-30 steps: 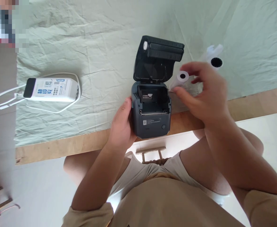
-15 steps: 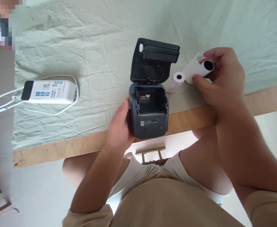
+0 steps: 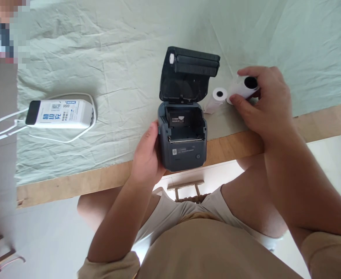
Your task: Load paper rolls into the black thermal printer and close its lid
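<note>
Item 1: one dark blue-grey, box-shaped label printer of plastic (image 3: 183, 133), at the near edge of the bench (image 3: 71, 181), its lower front overlapping the wooden strip. Black hinged lid (image 3: 185, 77) raised and tilted back; paper bay exposed, a small printed label on its inner wall. Round power button at lower right of the front panel.

Item 2: one large white paper roll with a wide, dark hollow core (image 3: 242, 91), right of the printer, tilted, core end toward the viewer.

Item 3: one smaller white paper roll with a narrow dark core (image 3: 213, 104), between printer and large roll, near both.

Left hand (image 3: 147, 153): curled against the printer's left side, thumb along the casing, gripping it; remaining fingers mostly hidden.

Right hand (image 3: 267, 99): partly closed, thumb on the near side of the large roll and forefinger on the far side, holding it between them.

Item 4: one white oblong power pack with black end cap and blue lettering (image 3: 61, 113), far left, with white cables (image 3: 4, 134).

Covering: pale green, creased cloth (image 3: 124, 46).
</note>
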